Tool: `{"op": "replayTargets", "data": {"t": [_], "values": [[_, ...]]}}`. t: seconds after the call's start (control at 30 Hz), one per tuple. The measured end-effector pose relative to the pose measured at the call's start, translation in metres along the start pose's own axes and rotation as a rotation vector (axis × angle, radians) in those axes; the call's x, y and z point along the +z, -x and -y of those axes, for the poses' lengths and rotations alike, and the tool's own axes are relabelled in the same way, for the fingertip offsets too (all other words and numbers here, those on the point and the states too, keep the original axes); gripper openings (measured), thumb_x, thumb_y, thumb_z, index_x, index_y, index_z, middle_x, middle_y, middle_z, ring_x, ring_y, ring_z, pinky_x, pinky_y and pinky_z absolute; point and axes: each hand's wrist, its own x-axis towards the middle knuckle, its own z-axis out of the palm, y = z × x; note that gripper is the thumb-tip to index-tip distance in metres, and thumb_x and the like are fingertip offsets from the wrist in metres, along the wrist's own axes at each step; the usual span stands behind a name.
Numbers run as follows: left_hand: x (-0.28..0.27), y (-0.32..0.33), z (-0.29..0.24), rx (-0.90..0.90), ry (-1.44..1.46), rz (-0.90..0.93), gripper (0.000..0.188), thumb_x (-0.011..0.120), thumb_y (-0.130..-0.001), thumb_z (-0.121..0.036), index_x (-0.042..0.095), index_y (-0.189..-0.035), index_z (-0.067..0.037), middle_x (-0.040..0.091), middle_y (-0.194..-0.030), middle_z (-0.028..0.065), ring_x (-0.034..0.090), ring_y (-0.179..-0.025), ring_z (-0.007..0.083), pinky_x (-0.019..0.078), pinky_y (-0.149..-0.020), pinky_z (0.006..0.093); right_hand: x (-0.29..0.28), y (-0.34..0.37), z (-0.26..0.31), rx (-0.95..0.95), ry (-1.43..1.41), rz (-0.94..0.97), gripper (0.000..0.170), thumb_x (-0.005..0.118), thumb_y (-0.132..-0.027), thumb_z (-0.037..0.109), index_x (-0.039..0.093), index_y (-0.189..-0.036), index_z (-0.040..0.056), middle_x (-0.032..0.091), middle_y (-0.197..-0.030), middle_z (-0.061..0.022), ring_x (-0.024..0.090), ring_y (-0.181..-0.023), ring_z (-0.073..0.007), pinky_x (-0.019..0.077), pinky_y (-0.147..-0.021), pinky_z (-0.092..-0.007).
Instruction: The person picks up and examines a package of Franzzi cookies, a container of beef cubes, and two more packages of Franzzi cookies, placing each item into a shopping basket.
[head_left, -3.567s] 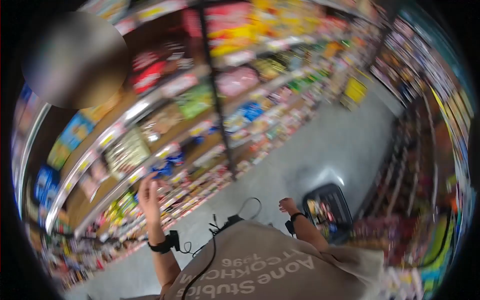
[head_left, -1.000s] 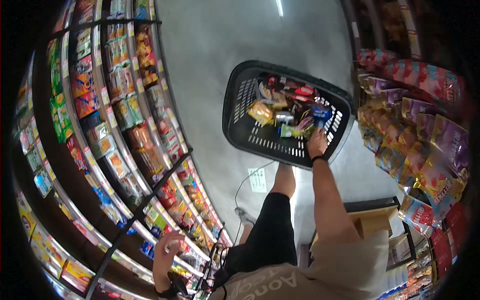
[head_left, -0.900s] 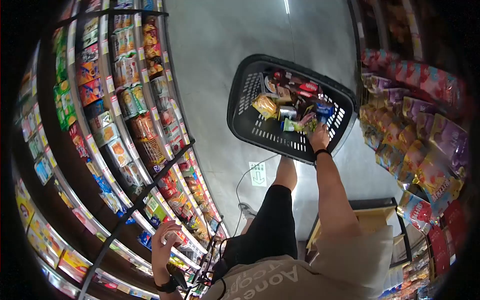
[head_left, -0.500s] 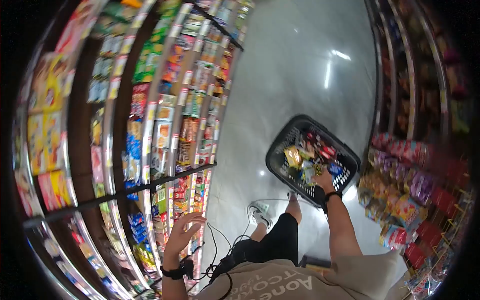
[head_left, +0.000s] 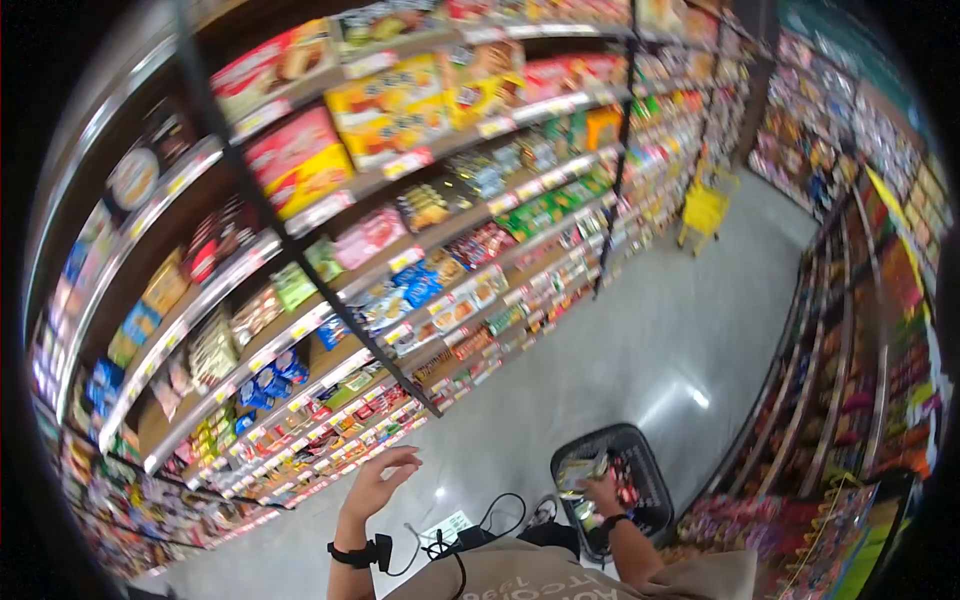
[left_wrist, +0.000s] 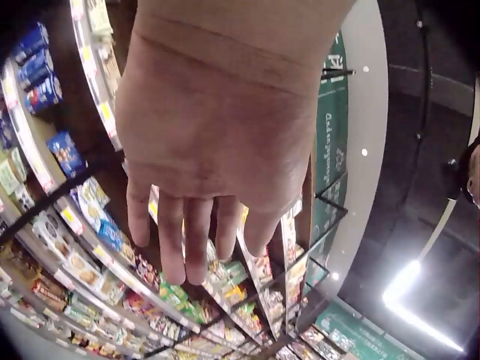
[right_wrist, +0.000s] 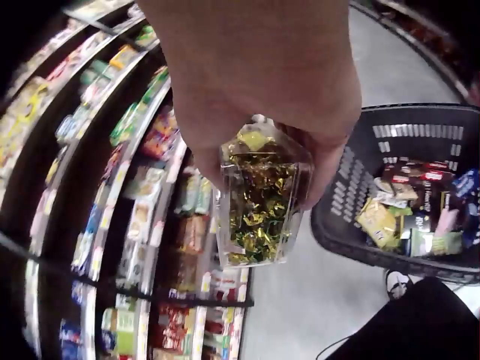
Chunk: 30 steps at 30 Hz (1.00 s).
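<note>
My right hand (head_left: 603, 495) grips a clear plastic box (right_wrist: 259, 210) by its top, fingers and thumb on opposite sides. Gold and green foil-wrapped pieces fill the box. In the right wrist view the box appears beside the black shopping basket (right_wrist: 352, 169); in the head view the hand overlaps the basket. Several snack packs lie in the basket, among them a yellow packet (right_wrist: 377, 223) and dark red boxes (right_wrist: 420, 174). My left hand (head_left: 375, 485) is raised in front of the lower shelves, fingers extended and holding nothing; the left wrist view shows its back.
Long shelves of packaged snacks (head_left: 390, 110) line the left, with dark uprights between sections. Hanging bags and more racks (head_left: 800, 400) stand on the right. A yellow cart (head_left: 708, 208) is farther down the grey aisle floor (head_left: 600, 350). Cables (head_left: 500, 512) loop near my waist.
The head view has swung up and left toward the shelves, so the basket now sits lower in frame. My right hand, earlier reaching among the basket's packs, now shows with the box. The left hand stays extended.
</note>
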Motion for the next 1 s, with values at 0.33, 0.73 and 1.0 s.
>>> {"op": "replayTargets", "data": {"t": [0.33, 0.73, 1.0], "values": [[-0.038, 0.113, 0.044, -0.007, 0.156, -0.265, 0.029, 0.065, -0.096, -0.009, 0.064, -0.124, 0.0, 0.074, -0.105, 0.0099, 0.068, -0.101, 0.0183, 0.0502, -0.094, 0.0341, 0.169, 0.096, 0.204, -0.42, -0.134, 0.42, 0.047, 0.084, -0.074, 0.021, 0.061, -0.106, -0.0047, 0.065, -0.086, -0.0059, 0.063, -0.077, -0.0141, 0.0509, -0.066, -0.031], [-0.057, 0.162, 0.009, 0.26, -0.288, -0.205, 0.056, 0.075, -0.086, -0.016, 0.059, -0.139, -0.009, 0.039, -0.157, 0.0161, 0.034, -0.146, 0.0355, 0.0312, -0.117, 0.0481, 0.206, 0.285, 0.322, -0.52, -0.408, 0.706, 0.048, 0.078, -0.085, 0.011, 0.054, -0.125, -0.0029, 0.067, -0.109, -0.0097, 0.064, -0.102, -0.0158, 0.0515, -0.086, -0.0289], [-0.05, 0.143, 0.018, 0.353, -0.053, -0.211, 0.111, 0.084, -0.078, -0.023, 0.012, -0.161, -0.006, 0.011, -0.166, 0.0224, 0.011, -0.154, 0.0375, 0.018, -0.122, 0.0506, 0.189, 0.333, 0.32, -0.653, -0.442, 0.978, 0.085, 0.076, -0.085, 0.003, 0.021, -0.151, 0.0075, 0.041, -0.148, -0.0141, 0.039, -0.141, -0.025, 0.0371, -0.112, -0.0399]]}}
